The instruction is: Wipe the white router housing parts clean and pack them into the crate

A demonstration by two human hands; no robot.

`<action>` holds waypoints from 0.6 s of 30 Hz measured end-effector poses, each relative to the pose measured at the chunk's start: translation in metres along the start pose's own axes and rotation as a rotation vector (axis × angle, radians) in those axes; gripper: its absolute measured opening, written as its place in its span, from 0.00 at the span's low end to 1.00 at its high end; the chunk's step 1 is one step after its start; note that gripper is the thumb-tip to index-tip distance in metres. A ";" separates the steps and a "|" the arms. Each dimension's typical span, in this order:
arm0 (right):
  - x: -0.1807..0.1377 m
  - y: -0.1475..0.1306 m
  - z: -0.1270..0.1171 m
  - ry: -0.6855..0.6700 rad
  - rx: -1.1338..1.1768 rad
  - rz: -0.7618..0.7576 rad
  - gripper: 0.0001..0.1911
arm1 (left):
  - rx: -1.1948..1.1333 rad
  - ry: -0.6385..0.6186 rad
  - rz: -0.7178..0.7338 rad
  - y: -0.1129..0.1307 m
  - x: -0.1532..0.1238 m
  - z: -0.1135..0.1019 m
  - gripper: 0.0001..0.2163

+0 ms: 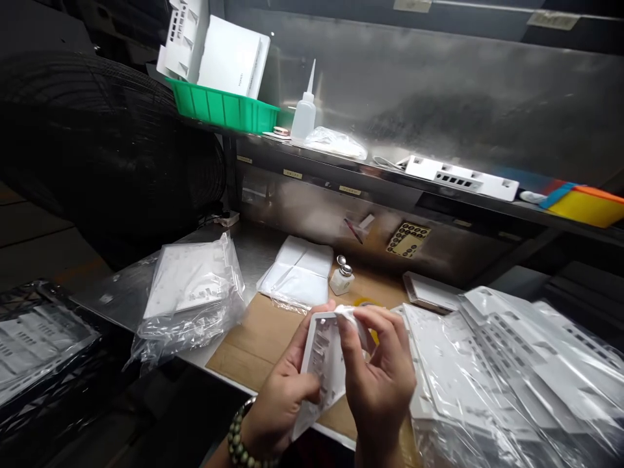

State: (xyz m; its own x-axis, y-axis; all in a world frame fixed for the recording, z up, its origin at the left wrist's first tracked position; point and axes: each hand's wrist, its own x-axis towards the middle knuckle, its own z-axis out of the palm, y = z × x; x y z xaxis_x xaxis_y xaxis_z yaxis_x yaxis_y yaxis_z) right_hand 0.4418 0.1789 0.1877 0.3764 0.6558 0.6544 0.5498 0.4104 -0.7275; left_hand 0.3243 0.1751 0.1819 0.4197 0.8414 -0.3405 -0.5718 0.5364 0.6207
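A white plastic housing with slots along one wall is held up, tilted, over the near edge of the bench. My left hand, a beaded bracelet at its wrist, grips the housing by its left side, thumb on the inner face. At the top edge my right hand pinches a small white cloth against the rim. Part of the housing is hidden behind the right hand's fingers. Behind the hands stands a small bottle with a metal cap, and a yellow roll is partly covered by the right hand.
Bagged white panels lie at left, and more wrapped panels are stacked at right. A pile of clear bags sits behind. The shelf above carries a green basket, a nozzle bottle and a white housing. A large fan stands left.
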 end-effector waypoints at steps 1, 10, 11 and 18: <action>0.001 0.002 -0.001 0.005 -0.007 0.009 0.07 | -0.002 -0.008 -0.005 -0.001 0.001 0.000 0.47; -0.002 0.007 -0.004 -0.023 -0.058 -0.025 0.07 | -0.015 -0.018 -0.038 0.000 0.001 -0.002 0.49; -0.001 0.010 -0.005 -0.022 -0.070 -0.009 0.06 | -0.028 -0.007 -0.040 0.002 0.001 -0.004 0.50; 0.008 0.076 -0.047 0.390 -0.151 0.327 0.21 | -0.202 0.079 -0.005 0.029 0.004 -0.032 0.58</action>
State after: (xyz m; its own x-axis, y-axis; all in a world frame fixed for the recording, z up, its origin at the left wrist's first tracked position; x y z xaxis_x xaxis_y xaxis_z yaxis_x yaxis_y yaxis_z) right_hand 0.5216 0.1852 0.1472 0.7799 0.4380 0.4471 0.4476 0.1090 -0.8876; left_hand 0.2869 0.1961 0.1763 0.3704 0.8371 -0.4025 -0.7031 0.5359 0.4675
